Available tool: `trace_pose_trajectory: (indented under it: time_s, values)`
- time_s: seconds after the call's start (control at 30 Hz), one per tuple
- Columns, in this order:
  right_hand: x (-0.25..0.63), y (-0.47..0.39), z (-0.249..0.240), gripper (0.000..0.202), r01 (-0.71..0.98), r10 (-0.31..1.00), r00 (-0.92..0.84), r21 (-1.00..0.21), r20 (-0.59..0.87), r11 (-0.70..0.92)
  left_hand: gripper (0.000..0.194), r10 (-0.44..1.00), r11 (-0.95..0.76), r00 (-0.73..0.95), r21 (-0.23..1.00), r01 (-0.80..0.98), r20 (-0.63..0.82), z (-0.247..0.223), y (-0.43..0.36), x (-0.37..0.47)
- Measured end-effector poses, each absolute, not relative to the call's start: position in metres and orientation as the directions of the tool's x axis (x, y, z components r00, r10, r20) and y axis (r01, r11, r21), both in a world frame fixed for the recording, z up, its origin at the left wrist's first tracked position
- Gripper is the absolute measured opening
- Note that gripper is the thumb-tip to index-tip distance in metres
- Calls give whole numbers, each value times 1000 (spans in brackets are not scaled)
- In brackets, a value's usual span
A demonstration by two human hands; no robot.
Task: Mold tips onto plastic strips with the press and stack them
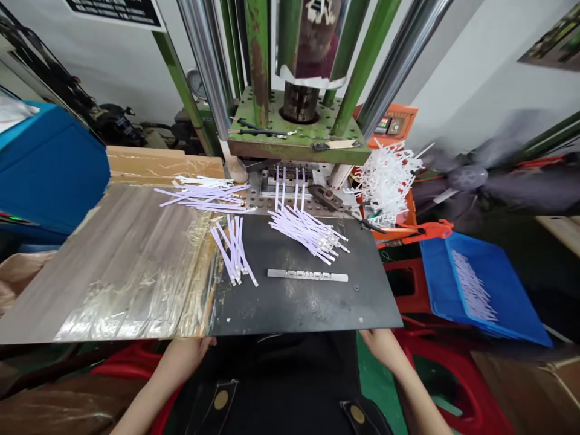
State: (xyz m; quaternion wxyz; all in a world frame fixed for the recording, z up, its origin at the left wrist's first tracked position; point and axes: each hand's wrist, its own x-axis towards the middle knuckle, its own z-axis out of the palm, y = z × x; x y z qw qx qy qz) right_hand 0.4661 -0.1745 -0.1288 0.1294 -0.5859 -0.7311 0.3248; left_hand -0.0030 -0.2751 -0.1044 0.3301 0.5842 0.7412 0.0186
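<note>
At the front edge of the black work plate (290, 317), my left hand (194, 349) is partly under the edge, its fingers mostly hidden. My right hand (377, 342) is likewise half covered by the plate near its right corner. On the plate lie a small bunch of pale lilac strips (234, 251) and a larger bunch of lilac strips (308, 232) with white ends. A slotted metal bar (308, 275) rests flat in front of them. Several strips (290, 188) stick out of the metal mold (290, 172) under the press.
The green press (299, 145) stands behind the plate between steel columns. More strips (203, 193) lie at the back left, near a taped wooden board (136, 260). White scraps (389, 178) pile up at the right, above a blue bin (493, 284) holding strips. A fan (466, 178) stands farther right.
</note>
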Motion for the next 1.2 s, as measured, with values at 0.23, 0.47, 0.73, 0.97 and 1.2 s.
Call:
trace_pose_trajectory:
  time_s: [0.23,0.47,0.73,0.97,1.2]
  values:
    - [482,-163,-153,54,746,949,-308,-635,-61,201,36,847,349,-96,412,842,-522,-135,-276,-6]
    - [479,-160,-152,53,733,948,-314,-648,-54,206,34,817,368,-103,376,850,-567,-129,-271,-5]
    - [434,-192,-76,34,693,837,-517,-661,-179,287,32,854,140,158,512,848,-495,-49,-272,27]
    - [389,-133,-21,32,718,841,-367,-453,399,528,35,896,-428,354,318,846,266,-1,-182,87]
    - [388,-131,-41,25,681,767,-508,-362,393,637,21,816,-490,378,175,854,438,-23,-176,108]
